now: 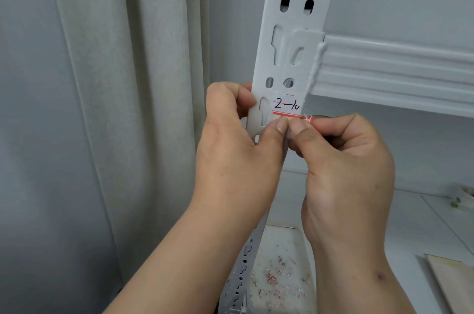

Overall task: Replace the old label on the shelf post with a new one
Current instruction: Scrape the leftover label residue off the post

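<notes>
Gripping the white shelf post with curled fingers, the left hand thumbs the red lower edge of the label marked "2-10", while at three o'clock the right hand pinches its peeled red-and-white corner.

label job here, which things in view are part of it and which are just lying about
Part of the job:
label, marked 2-10, stuck on the post
post
left hand, gripping the post
right hand, pinching the label's lower edge
paper scraps below, apparently peeled bits

Just lying about:
curtain
shelf beam
flat board, lower right
</notes>
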Action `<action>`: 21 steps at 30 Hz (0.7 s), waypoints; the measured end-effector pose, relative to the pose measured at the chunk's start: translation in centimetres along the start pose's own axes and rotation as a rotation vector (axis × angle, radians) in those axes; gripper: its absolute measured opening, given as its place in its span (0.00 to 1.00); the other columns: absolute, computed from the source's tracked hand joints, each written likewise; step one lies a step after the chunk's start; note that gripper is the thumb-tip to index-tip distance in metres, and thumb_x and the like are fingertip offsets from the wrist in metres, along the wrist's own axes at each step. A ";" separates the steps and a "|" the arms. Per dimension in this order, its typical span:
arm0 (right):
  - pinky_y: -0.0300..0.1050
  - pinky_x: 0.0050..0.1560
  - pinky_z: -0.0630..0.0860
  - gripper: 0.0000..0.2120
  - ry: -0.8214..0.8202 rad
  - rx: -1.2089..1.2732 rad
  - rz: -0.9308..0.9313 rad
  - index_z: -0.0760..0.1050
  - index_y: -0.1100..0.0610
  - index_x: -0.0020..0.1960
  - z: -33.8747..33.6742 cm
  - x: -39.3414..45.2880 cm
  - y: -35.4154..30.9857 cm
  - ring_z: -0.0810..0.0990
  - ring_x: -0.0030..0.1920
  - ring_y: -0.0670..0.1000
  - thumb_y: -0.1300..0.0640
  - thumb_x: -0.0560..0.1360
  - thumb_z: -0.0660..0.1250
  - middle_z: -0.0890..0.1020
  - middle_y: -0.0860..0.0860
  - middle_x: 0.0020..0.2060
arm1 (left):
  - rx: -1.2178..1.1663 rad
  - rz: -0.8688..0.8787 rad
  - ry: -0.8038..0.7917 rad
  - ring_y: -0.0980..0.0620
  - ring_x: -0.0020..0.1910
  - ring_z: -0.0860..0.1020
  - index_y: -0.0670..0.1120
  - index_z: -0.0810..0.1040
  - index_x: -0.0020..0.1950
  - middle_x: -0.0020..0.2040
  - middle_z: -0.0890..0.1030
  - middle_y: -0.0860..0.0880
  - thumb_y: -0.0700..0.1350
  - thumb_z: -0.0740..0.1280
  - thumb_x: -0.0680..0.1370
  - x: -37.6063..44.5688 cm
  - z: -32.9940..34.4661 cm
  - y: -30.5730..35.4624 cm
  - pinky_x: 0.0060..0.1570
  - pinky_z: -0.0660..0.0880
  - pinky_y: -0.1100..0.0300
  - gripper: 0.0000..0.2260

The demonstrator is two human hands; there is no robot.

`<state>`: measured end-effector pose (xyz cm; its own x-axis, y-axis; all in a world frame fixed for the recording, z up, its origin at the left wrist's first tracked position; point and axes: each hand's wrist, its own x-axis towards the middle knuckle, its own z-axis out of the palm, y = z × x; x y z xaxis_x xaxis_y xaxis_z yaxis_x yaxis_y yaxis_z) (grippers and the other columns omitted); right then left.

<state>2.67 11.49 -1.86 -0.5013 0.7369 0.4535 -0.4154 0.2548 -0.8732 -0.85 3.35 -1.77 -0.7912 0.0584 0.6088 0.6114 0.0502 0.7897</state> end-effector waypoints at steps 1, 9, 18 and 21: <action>0.52 0.43 0.81 0.07 0.004 -0.001 -0.003 0.78 0.49 0.35 0.0 -0.1 0.0 0.84 0.37 0.53 0.56 0.67 0.76 0.84 0.49 0.33 | -0.006 -0.003 0.000 0.74 0.43 0.71 0.55 0.64 0.44 0.42 0.73 0.73 0.43 0.73 0.74 0.1 0.0 0.0 0.39 0.67 0.80 0.17; 0.49 0.43 0.80 0.09 0.010 0.044 0.020 0.78 0.48 0.33 0.3 -0.1 0.0 0.84 0.36 0.50 0.57 0.67 0.76 0.84 0.48 0.32 | -0.020 -0.014 -0.012 0.73 0.39 0.72 0.55 0.65 0.44 0.39 0.72 0.77 0.43 0.73 0.73 0.1 -0.1 0.1 0.36 0.66 0.79 0.17; 0.40 0.39 0.77 0.09 -0.029 -0.062 -0.038 0.77 0.51 0.34 -0.2 0.2 -0.3 0.83 0.35 0.48 0.56 0.69 0.75 0.84 0.48 0.32 | -0.014 -0.034 0.026 0.71 0.39 0.71 0.54 0.65 0.44 0.40 0.72 0.64 0.43 0.74 0.73 0.0 0.0 0.3 0.36 0.67 0.78 0.17; 0.36 0.37 0.74 0.09 -0.023 -0.189 -0.143 0.75 0.50 0.35 -0.4 -0.2 -0.4 0.80 0.35 0.44 0.54 0.71 0.74 0.82 0.46 0.33 | 0.000 -0.036 0.015 0.72 0.41 0.70 0.54 0.65 0.44 0.42 0.72 0.62 0.43 0.74 0.74 0.0 0.0 0.4 0.38 0.67 0.79 0.17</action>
<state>3.27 11.51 -1.64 -0.4661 0.6708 0.5769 -0.3353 0.4695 -0.8168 -0.63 3.33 -1.50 -0.8127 0.0416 0.5811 0.5826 0.0520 0.8111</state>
